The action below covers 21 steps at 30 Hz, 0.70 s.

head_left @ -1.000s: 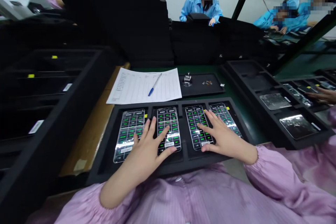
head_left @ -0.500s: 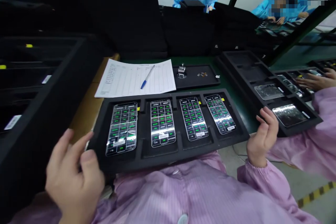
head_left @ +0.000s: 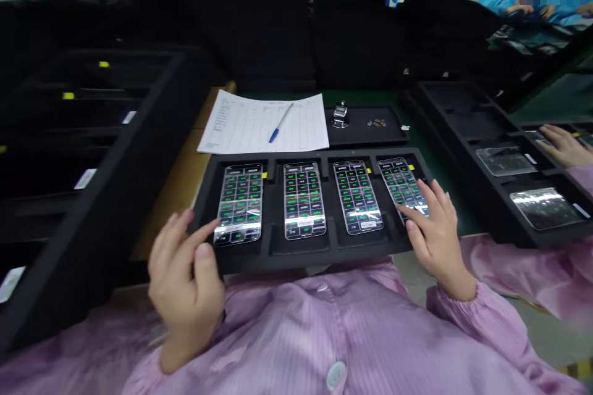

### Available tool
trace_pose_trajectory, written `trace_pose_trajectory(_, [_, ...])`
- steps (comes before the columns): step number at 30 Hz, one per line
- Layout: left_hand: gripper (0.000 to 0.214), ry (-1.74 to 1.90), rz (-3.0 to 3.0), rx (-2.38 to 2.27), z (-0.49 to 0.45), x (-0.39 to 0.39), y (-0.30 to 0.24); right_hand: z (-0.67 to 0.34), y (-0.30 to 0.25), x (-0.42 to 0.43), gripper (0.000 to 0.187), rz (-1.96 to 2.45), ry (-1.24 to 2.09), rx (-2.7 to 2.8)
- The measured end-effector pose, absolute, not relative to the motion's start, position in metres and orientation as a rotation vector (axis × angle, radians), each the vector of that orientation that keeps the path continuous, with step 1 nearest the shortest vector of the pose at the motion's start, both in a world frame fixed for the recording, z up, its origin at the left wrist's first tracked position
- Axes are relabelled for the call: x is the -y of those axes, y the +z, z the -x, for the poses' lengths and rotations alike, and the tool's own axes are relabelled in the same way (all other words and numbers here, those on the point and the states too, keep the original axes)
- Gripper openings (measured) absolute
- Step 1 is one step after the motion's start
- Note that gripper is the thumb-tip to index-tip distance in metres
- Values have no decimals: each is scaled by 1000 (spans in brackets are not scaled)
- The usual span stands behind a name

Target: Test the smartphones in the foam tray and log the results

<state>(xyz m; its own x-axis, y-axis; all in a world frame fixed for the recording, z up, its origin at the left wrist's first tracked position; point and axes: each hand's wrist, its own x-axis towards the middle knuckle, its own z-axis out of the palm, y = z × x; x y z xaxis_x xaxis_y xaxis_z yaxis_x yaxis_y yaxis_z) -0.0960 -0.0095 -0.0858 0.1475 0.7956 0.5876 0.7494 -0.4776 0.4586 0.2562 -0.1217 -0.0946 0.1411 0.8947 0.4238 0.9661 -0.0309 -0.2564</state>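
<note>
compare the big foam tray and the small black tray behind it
The foam tray is far larger than the small tray. The foam tray holds four phones with green-grid screens; the small tray holds a metal fixture and tiny parts. Only the foam tray has the right hand over it. Both are black.

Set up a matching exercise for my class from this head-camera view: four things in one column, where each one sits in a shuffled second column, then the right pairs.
Things
1. left hand
2. right hand
3. blue pen
4. small metal fixture

Places
A. standing on the small black tray
B. lying on the white printed sheet
C. resting over the rightmost phone
D. pointing at the edge of the leftmost phone

Pairs: 1-D, 2-C, 3-B, 4-A
</note>
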Motion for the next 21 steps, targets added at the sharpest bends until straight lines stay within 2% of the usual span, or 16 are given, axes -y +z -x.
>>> trace_pose_trajectory(3, [34,1297,-2437,-1387,90,12,-92,-232,-90,108,38,1809,-88,1941])
trace_pose_trajectory(6, [31,1190,-2514,-1279,78,16,-92,-212,-88,96,39,1769,-24,2072])
trace_pose_trajectory(15, [44,581,-2635,-1199,50,14,-80,-204,-96,92,40,1691,-17,2024])
trace_pose_trajectory(18, [42,720,-2598,-1339,66,18,-77,-208,-99,95,47,1674,20,2005])
trace_pose_trajectory(21, [41,912,-2476,-1703,93,21,-79,-213,-102,96,53,1658,46,1948])
